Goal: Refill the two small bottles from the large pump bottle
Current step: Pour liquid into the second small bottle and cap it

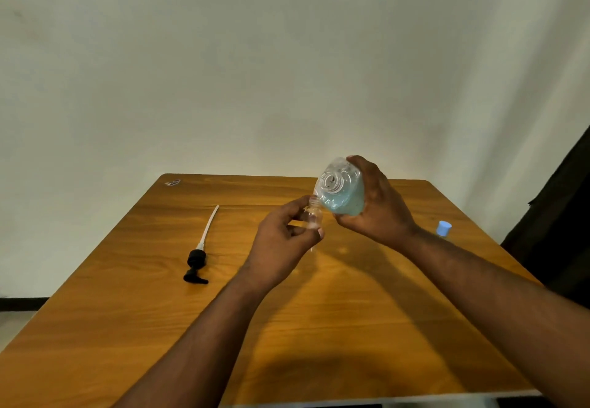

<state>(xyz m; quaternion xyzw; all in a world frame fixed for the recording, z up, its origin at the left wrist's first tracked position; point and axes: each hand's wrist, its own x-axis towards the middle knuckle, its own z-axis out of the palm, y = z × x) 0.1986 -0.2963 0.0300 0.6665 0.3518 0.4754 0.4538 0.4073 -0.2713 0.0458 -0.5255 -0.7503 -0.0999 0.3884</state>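
The right hand [376, 203] grips the tilted big bottle [343, 192]; the left hand [284, 238] pinches a small bottle [313, 216] just beside it. The pump [199, 254] lies left of both.

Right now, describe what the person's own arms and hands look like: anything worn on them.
Both forearms are bare as far as the frame shows, with no sleeves in view. The left hand and right hand wear no gloves. No watch, bracelet or ring is visible on either wrist or on the fingers that show.
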